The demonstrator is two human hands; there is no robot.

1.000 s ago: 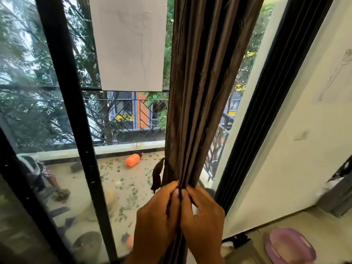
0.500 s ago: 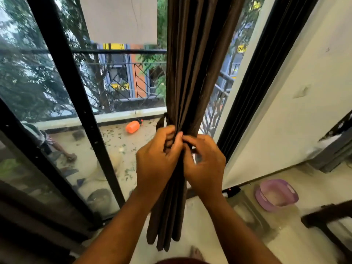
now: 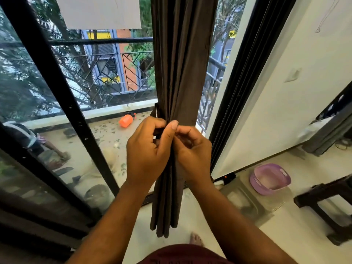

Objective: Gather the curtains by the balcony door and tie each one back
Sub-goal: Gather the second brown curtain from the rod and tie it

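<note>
Brown curtain (image 3: 182,77), bunched at 12 o'clock, is pinched shut by the left hand (image 3: 146,151) and right hand (image 3: 192,149) around the tie (image 3: 156,111), which could be dropped, so folds might be spilled.

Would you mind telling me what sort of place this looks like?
Probably a flat, upstairs: a brown curtain at a sliding glass balcony door, railing outside, and a purple plastic basin on the floor.
</note>
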